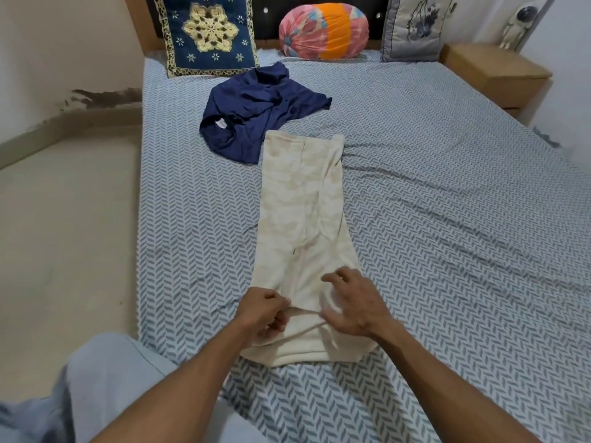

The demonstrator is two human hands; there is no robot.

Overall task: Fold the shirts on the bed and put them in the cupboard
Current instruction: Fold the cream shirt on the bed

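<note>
Bed (447, 219) fills most of the view: flat sheet, blue-grey chevron print on white, creases fanning out to the right of centre. Floor (64, 235) on the left is plain beige, with a dark stain along the wall base at far left.

Cream shirt (300, 225) lies mid-bed, folded into a long narrow strip running near to far. Soft knit, faint tan camo-like blotches, one lengthwise fold edge visible down the middle. Near end is doubled over into a thick rolled hem.

Navy shirt (256, 113) sits just beyond the cream one's far-left corner, touching or slightly overlapped by it; can't tell which. Unfolded, crumpled heap, smooth thin fabric, white label showing at the neck.

Against the headboard, far side: square navy cushion (204, 30) with a cream crochet-style star, round bolster (323, 28) in pink and orange, grey pillow (412, 27) with a dark floral print. Wooden nightstand (495, 75) at far right, boxy, with a small white astronaut figure (518, 25) behind it.

Left hand (262, 311) is at the cream shirt's near-left edge, fingers curled tight, pinching the fabric. Right hand (355, 305) rests on the near-right part, fingers spread and lightly bent, pressing down on the cloth rather than gripping it. Both forearms come in bare from the near edge. Light blue trouser leg (102, 385) at near left, partly hiding the bed corner.
</note>
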